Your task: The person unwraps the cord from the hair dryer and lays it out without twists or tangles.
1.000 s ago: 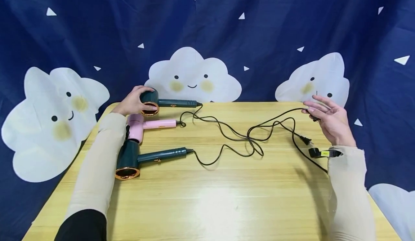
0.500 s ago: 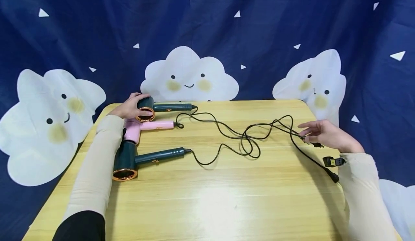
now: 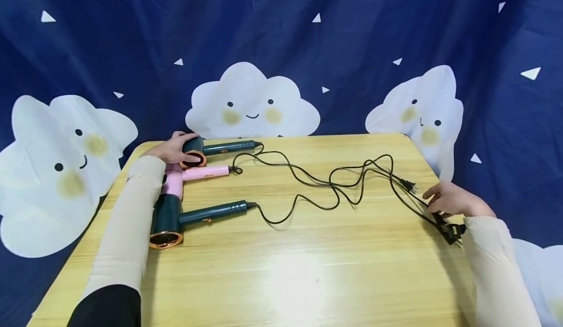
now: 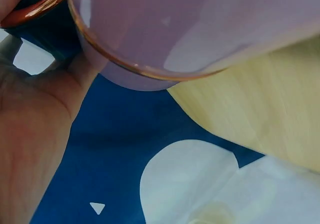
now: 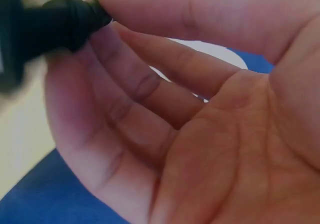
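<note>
My left hand [image 3: 169,150] holds the head of the rear dark green hair dryer [image 3: 228,147], thumb at its copper-rimmed outlet. A pink hair dryer [image 3: 173,183] lies just in front, its barrel large in the left wrist view. Nearest me lies another dark green hair dryer [image 3: 167,214], also copper-rimmed. All three handles point right. At the right side of the table, my right hand [image 3: 455,201] pinches a black power plug [image 5: 55,26] between thumb and fingertips. A second plug [image 3: 408,185] lies left of that hand. Another black plug [image 3: 449,236] shows below the wrist, partly hidden.
Black cords [image 3: 332,184] run from the handles across the wooden table [image 3: 286,268], crossing and looping in the middle. A wrist camera sits by the right cuff. Behind the table's far edge hangs a blue curtain [image 3: 343,63] with white clouds.
My right hand has come down from above the table's far right towards the near right, bringing the plug and cord along. My left hand stays on the rear hair dryer. The view has shifted slightly.
</note>
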{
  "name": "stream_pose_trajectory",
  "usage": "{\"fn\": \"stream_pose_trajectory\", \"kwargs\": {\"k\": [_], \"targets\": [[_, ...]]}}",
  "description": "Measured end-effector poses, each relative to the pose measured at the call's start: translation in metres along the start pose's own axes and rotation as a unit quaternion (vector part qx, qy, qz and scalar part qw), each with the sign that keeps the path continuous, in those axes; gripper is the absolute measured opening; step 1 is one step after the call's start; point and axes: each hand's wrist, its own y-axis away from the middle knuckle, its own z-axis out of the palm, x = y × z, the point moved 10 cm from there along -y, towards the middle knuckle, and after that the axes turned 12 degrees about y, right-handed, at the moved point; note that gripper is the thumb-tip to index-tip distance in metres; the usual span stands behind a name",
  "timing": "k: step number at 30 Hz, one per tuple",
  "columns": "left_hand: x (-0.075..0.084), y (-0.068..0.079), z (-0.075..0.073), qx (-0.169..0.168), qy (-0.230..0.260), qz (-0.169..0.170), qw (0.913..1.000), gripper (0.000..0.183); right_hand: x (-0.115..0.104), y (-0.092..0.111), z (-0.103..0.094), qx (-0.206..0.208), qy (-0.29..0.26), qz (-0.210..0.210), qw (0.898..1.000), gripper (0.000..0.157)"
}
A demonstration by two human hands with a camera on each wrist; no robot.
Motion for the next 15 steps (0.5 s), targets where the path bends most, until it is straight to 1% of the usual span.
{"fn": "stream_pose_trajectory", "kwargs": {"k": [3, 5, 9, 12, 15], "targets": [[-0.006, 0.002, 0.003, -0.007, -0.012, -0.011, 0.9998, 0.093, 0.005, 0.000, 0.012, -0.022, -0.037, 0.024, 0.999, 0.056], [-0.009, 0.002, 0.005, -0.010, -0.018, -0.013, 0.9997, 0.093, 0.009, 0.001, 0.017, -0.032, -0.048, 0.041, 0.998, 0.057], [-0.008, 0.001, 0.008, -0.014, -0.024, 0.004, 0.9996, 0.092, 0.015, 0.004, 0.023, -0.047, -0.059, 0.065, 0.995, 0.054], [-0.006, 0.000, 0.011, -0.023, -0.014, 0.004, 0.9996, 0.095, 0.018, 0.007, 0.025, -0.055, -0.064, 0.073, 0.994, 0.050], [-0.009, 0.000, 0.012, -0.031, 0.005, -0.008, 0.9995, 0.103, 0.019, 0.009, 0.027, -0.064, -0.062, 0.077, 0.993, 0.047]]}}
